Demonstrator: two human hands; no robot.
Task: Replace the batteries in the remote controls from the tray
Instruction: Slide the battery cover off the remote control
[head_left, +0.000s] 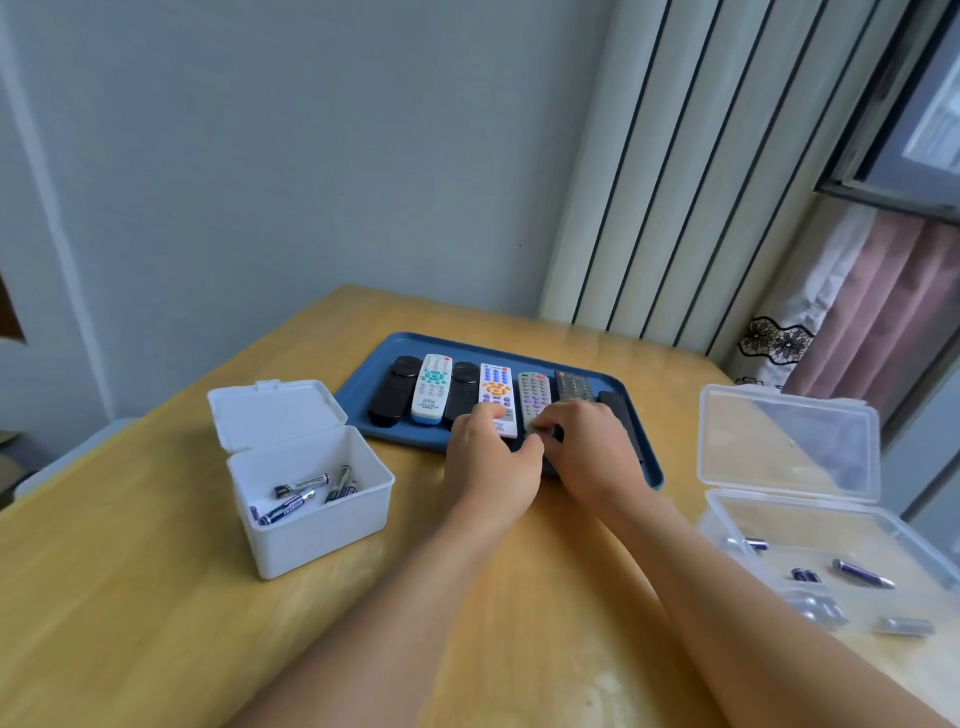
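A blue tray (395, 343) on the wooden table holds several remote controls side by side. Among them are a black remote (393, 392), a white remote with teal buttons (431, 387), a white remote with orange buttons (495, 387) and a grey remote with purple buttons (534, 395). My left hand (485, 460) rests on the near end of the orange-buttoned remote. My right hand (589, 449) touches the near end of the grey remote, fingers curled at its lower edge. Both hands meet there and hide the remotes' near ends.
An open white box (311, 525) with several batteries (306, 496) stands left of my arms. An open clear plastic box (810, 509) with several batteries (860, 571) sits at the right table edge. A radiator and a curtain stand behind the table.
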